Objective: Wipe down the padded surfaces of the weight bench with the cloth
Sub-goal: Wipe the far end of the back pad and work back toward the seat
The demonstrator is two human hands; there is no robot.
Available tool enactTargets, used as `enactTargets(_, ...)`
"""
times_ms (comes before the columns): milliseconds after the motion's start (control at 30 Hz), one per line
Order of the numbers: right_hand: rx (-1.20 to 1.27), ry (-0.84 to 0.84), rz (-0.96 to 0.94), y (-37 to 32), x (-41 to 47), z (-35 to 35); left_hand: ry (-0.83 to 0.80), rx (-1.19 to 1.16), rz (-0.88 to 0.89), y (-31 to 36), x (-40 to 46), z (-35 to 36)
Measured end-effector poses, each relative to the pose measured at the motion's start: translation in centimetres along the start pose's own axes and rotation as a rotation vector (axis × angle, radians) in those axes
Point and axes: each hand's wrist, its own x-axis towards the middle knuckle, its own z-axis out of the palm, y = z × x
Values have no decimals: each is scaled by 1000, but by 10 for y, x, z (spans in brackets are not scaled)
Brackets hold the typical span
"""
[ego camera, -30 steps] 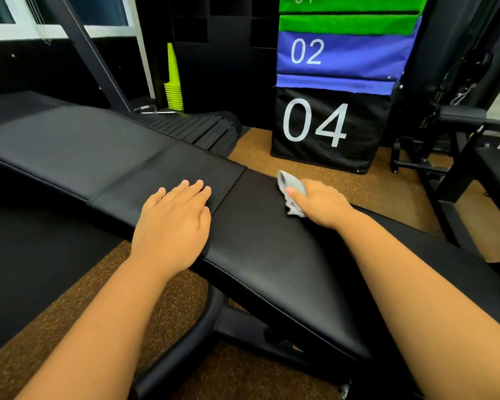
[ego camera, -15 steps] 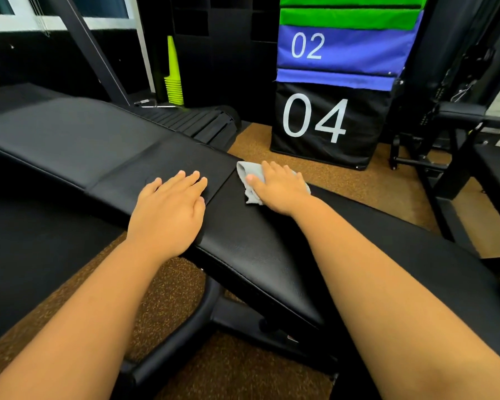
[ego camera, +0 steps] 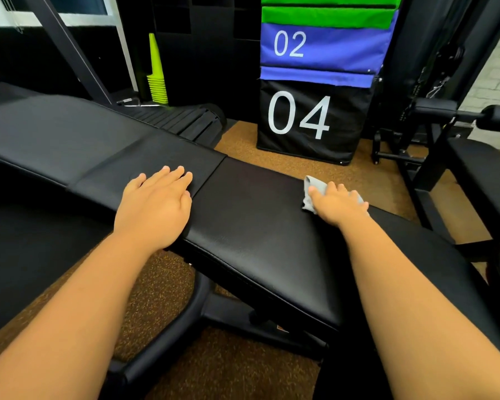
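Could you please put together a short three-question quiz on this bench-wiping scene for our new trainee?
1. True or false: the left hand holds the cloth.
2. Which number is on the black box behind the bench? A) 02 B) 04 C) 07
3. Fill in: the right hand presses the cloth near the bench's ____ edge.

Key
1. False; the left hand lies flat on the padding, and the cloth is under the right hand.
2. B
3. far
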Motion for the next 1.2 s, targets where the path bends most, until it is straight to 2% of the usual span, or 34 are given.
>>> enactTargets(167,-13,15,-186,-84,-28,3,-15,23,16,0,0,-2)
enactTargets(267,0,-8,-342,-108,-51,7,-19,28,22,1,0,-3)
enactTargets(367,33,-35,-453,-88,-60,9,-32,37,23,0,0,-2)
enactTargets(433,12,-5,-460,-59,-53,9,-33,37,22,-1,0,-2)
enactTargets(567,-7,2,-255,-6,-34,4,-27,41,14,1,0,-1)
enactTargets(700,-22,-38,-113,-25,-40,3,-24,34,7,1,0,-1)
enactTargets(800,-20,13,-241,-71,-61,7,-19,26,3,1,-1,-1)
enactTargets(967,3,-40,-508,-126,-104,12,-30,14,-1,1,-1,-2)
enactTargets(1100,34,-87,-632,-94,-118,7,-24,2,14,0,-3,-3)
enactTargets(1200,-12,-88,-630,-41,-123,6,0,10,28,0,-4,-3)
